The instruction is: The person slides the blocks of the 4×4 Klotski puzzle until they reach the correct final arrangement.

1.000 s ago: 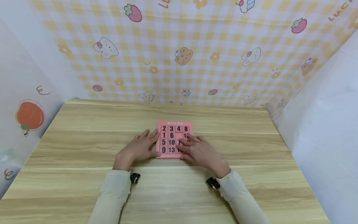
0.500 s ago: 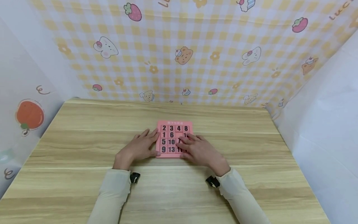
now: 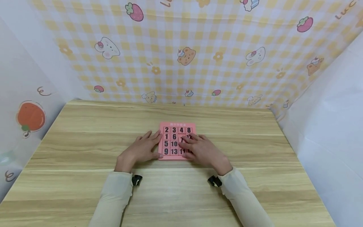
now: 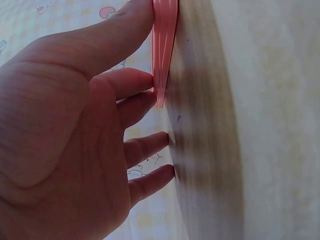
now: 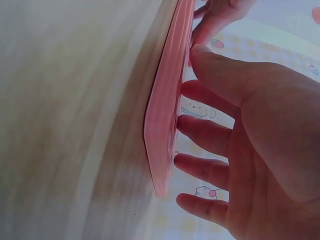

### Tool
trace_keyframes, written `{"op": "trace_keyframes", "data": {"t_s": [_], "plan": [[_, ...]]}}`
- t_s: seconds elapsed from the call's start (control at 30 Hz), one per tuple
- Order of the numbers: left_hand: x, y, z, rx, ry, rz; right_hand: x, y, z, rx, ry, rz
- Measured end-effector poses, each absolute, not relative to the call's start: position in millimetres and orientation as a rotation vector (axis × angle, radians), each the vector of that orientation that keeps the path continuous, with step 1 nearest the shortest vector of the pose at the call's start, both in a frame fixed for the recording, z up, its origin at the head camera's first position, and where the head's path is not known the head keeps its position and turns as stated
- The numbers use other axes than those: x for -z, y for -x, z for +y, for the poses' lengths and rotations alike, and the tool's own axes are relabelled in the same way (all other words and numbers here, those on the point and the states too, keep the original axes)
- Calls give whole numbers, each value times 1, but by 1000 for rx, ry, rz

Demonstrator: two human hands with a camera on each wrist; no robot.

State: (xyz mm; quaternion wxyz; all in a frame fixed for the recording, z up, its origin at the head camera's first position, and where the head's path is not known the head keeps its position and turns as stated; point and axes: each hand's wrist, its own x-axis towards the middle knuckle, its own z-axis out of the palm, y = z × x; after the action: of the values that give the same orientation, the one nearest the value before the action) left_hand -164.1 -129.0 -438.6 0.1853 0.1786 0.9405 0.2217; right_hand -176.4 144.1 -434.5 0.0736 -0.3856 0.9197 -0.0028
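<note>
Nearest the person, two pale sleeves [image 3: 109, 197] extend forward, with a black wrist unit [image 3: 137, 180] at the left cuff and a similar one at the right. Both hands lie ahead of the cuffs. Left hand [image 3: 140, 148]: spread, fingers extended, gripping nothing; thumb and two fingertips bear against the left side of the pink puzzle board [image 3: 177, 158]. Right hand [image 3: 203, 152]: fingers extended, slightly bent and parted, gripping nothing; fingertips rest on the board's right half, partly hiding the right-hand column.

The board lies flat on the surface [image 3: 175, 195], between the hands. Its long axis appears to run away from the person, though foreshortening limits this reading.

Governing relation: the "7" tile [image 3: 181, 140] sits between rows, slightly beyond the level of the "10" tile [image 3: 174, 144] and short of the "6" tile [image 3: 174, 136]. The "4" tile [image 3: 181, 130] lies directly beyond it, in the same column. The right hand is nearer; its fingertips reach the "7" tile from the right.

Beyond the surface hangs a checked backdrop [image 3: 170, 75].
</note>
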Motion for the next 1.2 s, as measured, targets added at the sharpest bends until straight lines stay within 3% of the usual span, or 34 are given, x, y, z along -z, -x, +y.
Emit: {"op": "trace_keyframes", "data": {"t_s": [1.2], "plan": [[436, 162, -127, -626, -518, 2643, 434, 180, 144, 30, 1052, 2732]]}}
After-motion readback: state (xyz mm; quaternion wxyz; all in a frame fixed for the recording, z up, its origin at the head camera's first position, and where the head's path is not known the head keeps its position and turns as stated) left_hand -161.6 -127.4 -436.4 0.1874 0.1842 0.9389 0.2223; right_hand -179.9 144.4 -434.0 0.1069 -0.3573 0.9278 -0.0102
